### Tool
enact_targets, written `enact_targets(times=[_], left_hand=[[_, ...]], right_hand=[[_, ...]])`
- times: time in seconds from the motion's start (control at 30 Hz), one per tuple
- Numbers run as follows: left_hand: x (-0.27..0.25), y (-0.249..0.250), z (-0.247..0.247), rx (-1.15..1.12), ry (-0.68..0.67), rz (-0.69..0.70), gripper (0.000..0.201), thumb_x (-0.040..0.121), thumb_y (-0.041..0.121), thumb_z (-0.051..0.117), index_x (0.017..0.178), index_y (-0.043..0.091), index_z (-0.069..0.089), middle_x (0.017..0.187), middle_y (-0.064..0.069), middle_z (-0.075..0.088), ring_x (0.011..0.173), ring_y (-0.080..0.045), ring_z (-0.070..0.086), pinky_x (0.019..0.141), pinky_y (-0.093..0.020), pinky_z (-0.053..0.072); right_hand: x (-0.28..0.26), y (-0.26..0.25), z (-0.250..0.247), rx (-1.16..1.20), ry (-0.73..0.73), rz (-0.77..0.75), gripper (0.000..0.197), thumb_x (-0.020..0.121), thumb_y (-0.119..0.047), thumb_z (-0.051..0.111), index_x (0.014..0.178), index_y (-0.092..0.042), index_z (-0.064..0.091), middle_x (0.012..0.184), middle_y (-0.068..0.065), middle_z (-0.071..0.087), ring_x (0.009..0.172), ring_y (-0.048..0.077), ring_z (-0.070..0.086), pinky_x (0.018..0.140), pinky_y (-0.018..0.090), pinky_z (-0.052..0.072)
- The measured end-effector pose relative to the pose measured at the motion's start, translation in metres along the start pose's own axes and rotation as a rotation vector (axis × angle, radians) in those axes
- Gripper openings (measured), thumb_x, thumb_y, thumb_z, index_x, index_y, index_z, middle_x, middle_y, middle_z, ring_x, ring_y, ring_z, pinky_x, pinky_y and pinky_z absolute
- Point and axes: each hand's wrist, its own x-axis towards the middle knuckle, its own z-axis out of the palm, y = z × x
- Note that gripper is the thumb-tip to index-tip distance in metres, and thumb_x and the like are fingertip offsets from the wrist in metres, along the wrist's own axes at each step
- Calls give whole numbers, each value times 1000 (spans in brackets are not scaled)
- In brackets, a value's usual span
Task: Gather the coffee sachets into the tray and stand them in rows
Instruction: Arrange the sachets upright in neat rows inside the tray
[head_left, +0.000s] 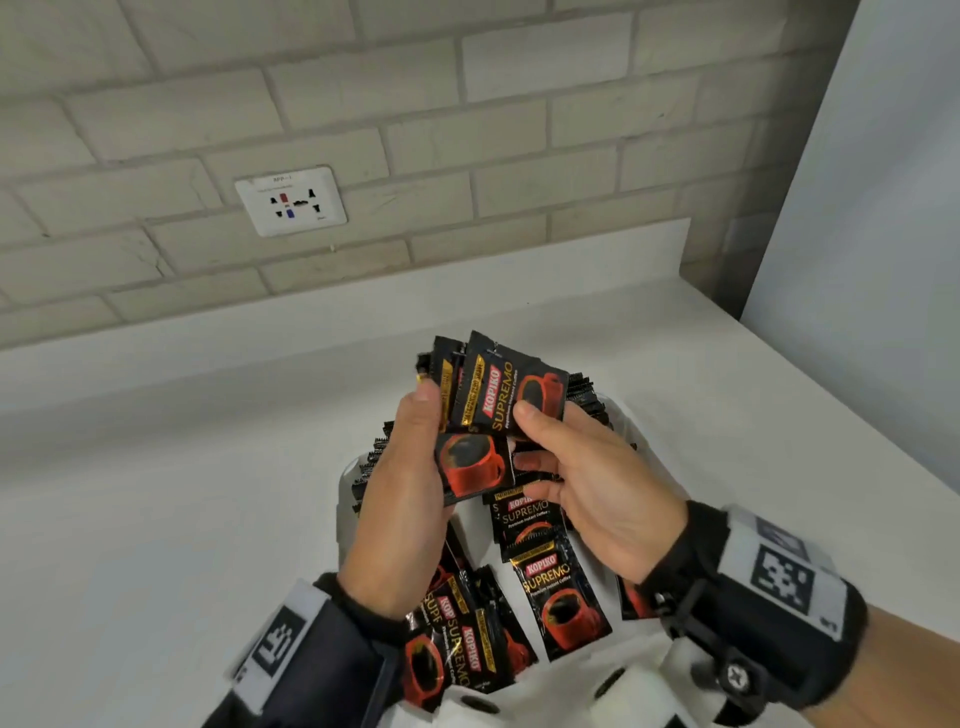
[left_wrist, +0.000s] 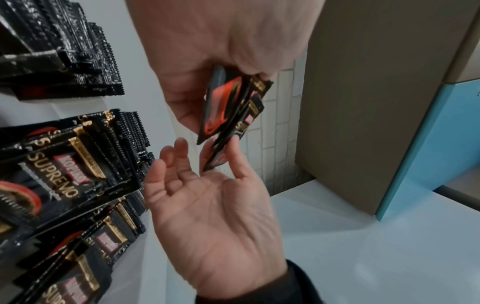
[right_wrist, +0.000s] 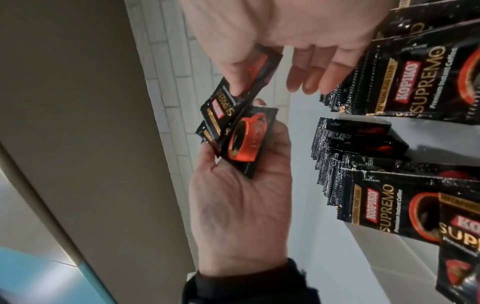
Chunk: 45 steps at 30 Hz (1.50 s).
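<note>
Above the tray (head_left: 347, 499), both hands pinch sachets: left hand (head_left: 410, 483) a fan (head_left: 470, 467), right hand (head_left: 597, 483) one sachet (head_left: 511, 395).

sachets (head_left: 511, 395): black, red cup print, gold and red lettering. wall (head_left: 363, 130): beige brick pattern. counter (head_left: 156, 493): white. wrist bands (head_left: 779, 577): black, white coded tags.

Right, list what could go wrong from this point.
1. The held sachets are fanned unevenly between the left hand and right hand; one could slip from the grip and fall among the sachets below.
2. Loose sachets lie flat near the tray, overlapping; setting the bunch down may bury them.
3. The standing rows look tightly packed; pushing more in might tip them.
</note>
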Motion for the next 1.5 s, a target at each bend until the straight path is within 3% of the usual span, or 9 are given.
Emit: enact_targets(times=[0.3,0.43,0.6,0.7,0.93,1.13,1.3,1.43,1.5], left_hand=[[1,-3,1,192,-48,102,39,73,46,51,104,22,52,96,5,70,87,-9,68,68,-21,53],[7,7,-3,372,-12,215,25,81,15,62,97,28,49,91,5,65,73,1,64,61,-14,50],[12,35,-28,577,-80,241,26,82,6,63,89,26,49,78,9,65,69,-8,62,61,-25,53],[8,41,-36,685,-140,221,26,80,9,66,88,28,50,75,15,68,71,-5,66,68,-27,56],[7,39,-47,692,-15,246,34,70,9,74,87,30,53,76,18,69,71,-4,67,65,-32,57],[-2,35,-57,642,-50,138,33,61,21,71,92,25,64,86,10,73,78,-8,70,71,-27,58],[-1,26,-63,704,15,118,29,71,8,75,93,24,64,85,11,73,75,-7,70,69,-27,57],[-1,27,-69,810,25,115,27,71,8,76,85,26,62,68,11,70,59,-2,65,52,-16,51],[-1,27,-70,868,12,101,28,71,10,77,81,28,59,63,10,66,56,0,63,54,-19,50]], right_hand=[[-1,3,3,37,28,10,16,93,-33,48,107,-27,54,109,0,60,93,13,52,73,26,41],[-7,-7,4,-26,-54,-15,16,92,-33,49,107,-32,51,108,-12,57,97,4,52,81,26,43],[-5,-41,-11,-489,89,-443,78,78,-28,70,138,-28,21,137,-9,29,121,5,36,99,20,35],[-1,-54,-5,-768,-132,-542,89,74,-19,74,140,-31,16,125,-7,46,108,7,53,92,21,45],[8,-45,9,-877,-247,-446,63,79,-16,70,132,-31,38,109,-3,64,91,10,64,84,28,52],[18,-35,14,-860,-345,-311,20,75,-14,73,83,-26,60,82,-6,66,75,7,62,73,23,49],[18,-29,24,-847,-397,-263,24,75,-16,74,87,-27,56,89,-1,68,79,16,66,76,32,55],[14,-38,31,-1109,-361,-403,43,77,-28,72,114,-27,52,106,-7,63,87,6,60,72,16,46],[14,-41,38,-1227,-389,-449,32,77,-28,73,102,-24,53,95,-4,62,81,9,58,66,15,44]])
